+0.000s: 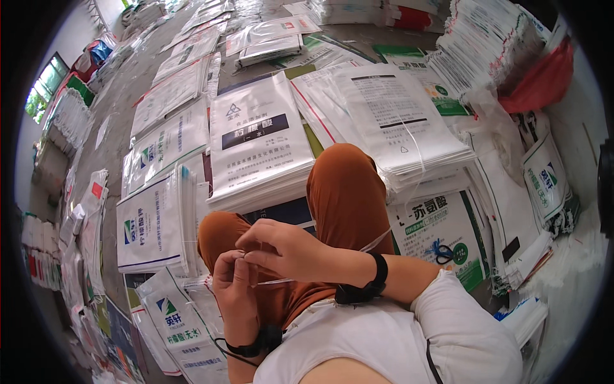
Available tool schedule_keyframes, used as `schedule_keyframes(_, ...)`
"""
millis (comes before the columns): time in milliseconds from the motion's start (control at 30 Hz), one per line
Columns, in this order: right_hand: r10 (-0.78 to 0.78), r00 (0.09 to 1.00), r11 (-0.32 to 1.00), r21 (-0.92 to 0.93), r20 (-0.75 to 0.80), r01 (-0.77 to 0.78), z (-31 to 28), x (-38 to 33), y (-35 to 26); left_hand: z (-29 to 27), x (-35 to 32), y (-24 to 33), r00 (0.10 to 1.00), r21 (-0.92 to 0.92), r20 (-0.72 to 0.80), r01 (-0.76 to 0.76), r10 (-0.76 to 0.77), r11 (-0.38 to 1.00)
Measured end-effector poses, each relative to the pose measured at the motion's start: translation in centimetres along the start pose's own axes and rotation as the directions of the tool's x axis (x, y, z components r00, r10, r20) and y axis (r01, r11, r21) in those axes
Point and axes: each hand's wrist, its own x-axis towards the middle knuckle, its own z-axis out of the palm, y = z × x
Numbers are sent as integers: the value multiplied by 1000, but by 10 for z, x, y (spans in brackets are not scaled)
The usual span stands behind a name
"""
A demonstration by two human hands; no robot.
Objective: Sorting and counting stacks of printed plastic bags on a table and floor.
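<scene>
In front of my lap, my left hand and my right hand meet at the fingertips, both closed in a pinch. A thin clear plastic string slants down from the tied stack at right, passes behind my right wrist, and shows again by my left palm. Its end between my fingers is too small to make out clearly. The string also crosses the top of that stack of white printed bags. Left of it, beyond my knees, lies another stack of flat white bags with a dark label band.
More bag stacks surround me: one at left, one at lower left, and a tall bundle at the far right beside a red sheet. A blue-and-black cord loop rests on a green-and-white bag by my right elbow.
</scene>
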Motion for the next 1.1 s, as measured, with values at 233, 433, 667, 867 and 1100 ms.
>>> schedule_keyframes(233, 101, 990, 992, -88, 95, -92, -6, -1, 0, -4, -1, 5, 985, -103, 10, 172, -172, 980)
schedule_keyframes(433, 15, 993, 981, -194, 120, 9, -11, -1, 2, -6, 5, 6, 952, -147, 61, 307, -301, 940)
schedule_keyframes(667, 313, 926, 949, -42, 209, -311, -13, 4, -7, -16, 17, 14, 932, -56, 179, 331, -316, 942)
schedule_keyframes(867, -283, 914, 832, -399, 289, 384, -13, 13, -12, -35, 22, 6, 850, -87, 320, 466, -418, 880)
schedule_keyframes(1100, -393, 776, 762, -298, 492, 575, -20, 12, -9, -40, 23, -7, 723, -152, 502, 614, -475, 774)
